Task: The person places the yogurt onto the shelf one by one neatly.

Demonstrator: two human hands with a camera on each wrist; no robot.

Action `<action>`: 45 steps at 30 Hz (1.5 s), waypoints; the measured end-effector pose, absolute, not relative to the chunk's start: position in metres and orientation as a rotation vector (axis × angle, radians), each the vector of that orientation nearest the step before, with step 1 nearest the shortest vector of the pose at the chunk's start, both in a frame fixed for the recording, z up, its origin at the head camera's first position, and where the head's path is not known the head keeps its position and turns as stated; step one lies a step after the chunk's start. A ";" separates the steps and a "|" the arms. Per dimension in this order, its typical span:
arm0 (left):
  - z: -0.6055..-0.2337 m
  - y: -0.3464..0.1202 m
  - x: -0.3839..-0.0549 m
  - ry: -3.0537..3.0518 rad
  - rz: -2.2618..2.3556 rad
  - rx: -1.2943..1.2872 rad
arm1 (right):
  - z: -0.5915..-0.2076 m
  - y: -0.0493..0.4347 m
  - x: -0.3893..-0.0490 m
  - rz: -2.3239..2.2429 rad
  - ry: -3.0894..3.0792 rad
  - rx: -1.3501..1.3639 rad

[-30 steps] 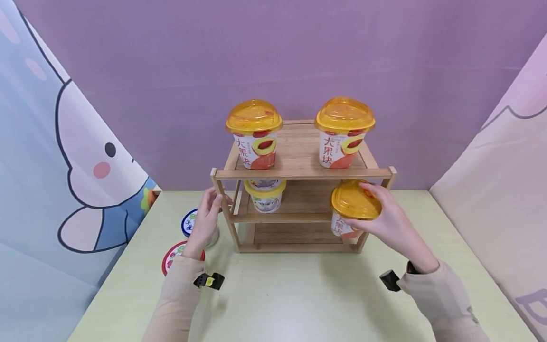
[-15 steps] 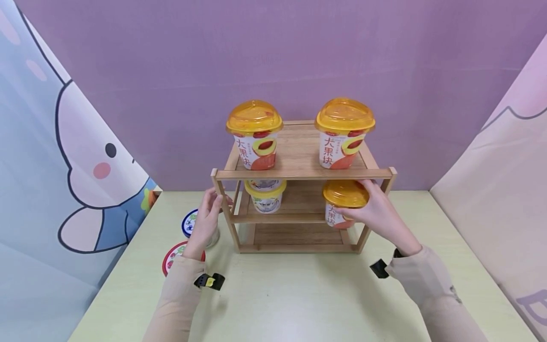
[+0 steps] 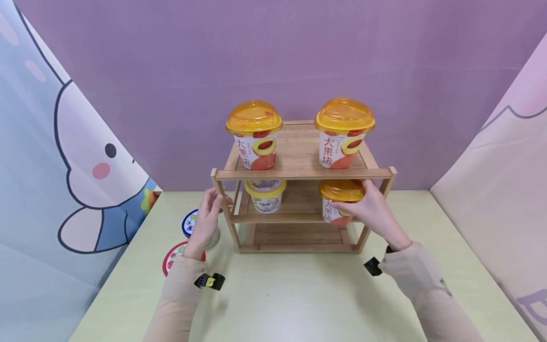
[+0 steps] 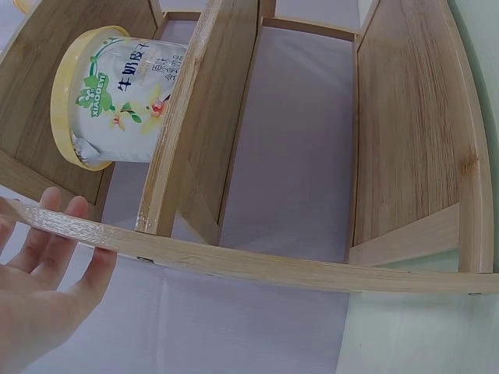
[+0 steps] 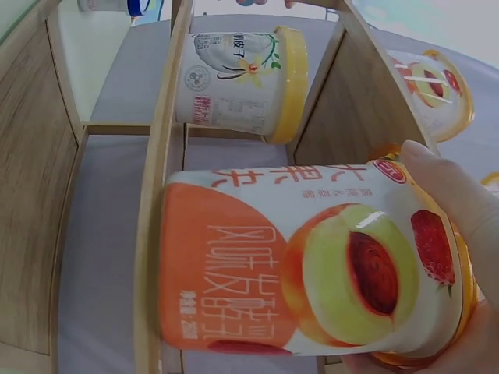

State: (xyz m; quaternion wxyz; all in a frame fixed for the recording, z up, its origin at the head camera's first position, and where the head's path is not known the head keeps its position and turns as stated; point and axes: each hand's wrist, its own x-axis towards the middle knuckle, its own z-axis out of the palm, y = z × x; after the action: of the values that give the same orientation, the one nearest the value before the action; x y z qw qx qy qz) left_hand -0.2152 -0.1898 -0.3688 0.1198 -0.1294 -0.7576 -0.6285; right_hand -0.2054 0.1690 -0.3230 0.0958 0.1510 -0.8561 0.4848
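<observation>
My right hand (image 3: 377, 214) grips a yogurt cup (image 3: 331, 211) by its yellow domed lid, at the right end of the wooden rack's (image 3: 299, 174) middle shelf. Peach pictures on this cup (image 5: 327, 257) fill the right wrist view; its base is at the shelf's front rail, and I cannot tell whether it touches. My left hand (image 3: 207, 221) holds the rack's left upright, with fingertips showing past the post (image 4: 195, 255) in the left wrist view. Left on the middle shelf stands a white tub (image 3: 267, 202) with a yellow lid, partly hidden by another above it.
Two matching yogurt cups, one left (image 3: 258, 142) and one right (image 3: 340, 145), stand on the top shelf. A blue-lidded jar (image 3: 188, 224) and a red-lidded one (image 3: 173, 256) are beside my left forearm on the pale table (image 3: 273, 304). A purple wall rises behind.
My right hand has carried the yogurt cup leftward and inward, from outside the rack's right front into the middle shelf opening. The left hand stays on the upright.
</observation>
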 end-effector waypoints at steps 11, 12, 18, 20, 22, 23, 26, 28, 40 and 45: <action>-0.370 -0.189 -0.216 -2.203 -1.844 -0.378 | -0.325 0.165 -0.220 1.472 -2.524 0.448; -0.370 -0.189 -0.216 -2.204 -1.845 -0.377 | -0.325 0.164 -0.221 1.474 -2.531 0.442; -0.370 -0.189 -0.216 -2.212 -1.844 -0.376 | -0.326 0.166 -0.226 1.478 -2.557 0.433; -0.370 -0.189 -0.215 -2.215 -1.844 -0.377 | -0.326 0.166 -0.228 1.482 -2.555 0.437; -0.370 -0.189 -0.215 -2.218 -1.841 -0.378 | -0.327 0.167 -0.230 1.492 -2.554 0.434; -0.370 -0.189 -0.215 -2.217 -1.840 -0.378 | -0.327 0.167 -0.231 1.502 -2.553 0.431; -0.371 -0.189 -0.216 -2.213 -1.836 -0.381 | -0.327 0.168 -0.234 1.527 -2.545 0.433; -0.371 -0.189 -0.216 -2.210 -1.837 -0.380 | -0.326 0.168 -0.236 1.542 -2.531 0.465; -0.371 -0.191 -0.216 -2.219 -1.848 -0.375 | -0.330 0.170 -0.242 1.578 -2.522 0.528; -0.372 -0.191 -0.216 -2.203 -1.859 -0.379 | -0.331 0.170 -0.242 1.594 -2.514 0.519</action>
State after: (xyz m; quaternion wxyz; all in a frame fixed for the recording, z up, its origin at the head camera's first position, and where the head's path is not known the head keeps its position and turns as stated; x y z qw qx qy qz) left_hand -0.2162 -0.1908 -0.3716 0.1169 -0.1296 -0.7524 -0.6351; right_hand -0.2422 0.1700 -0.3311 0.0599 0.1716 -0.8306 0.5264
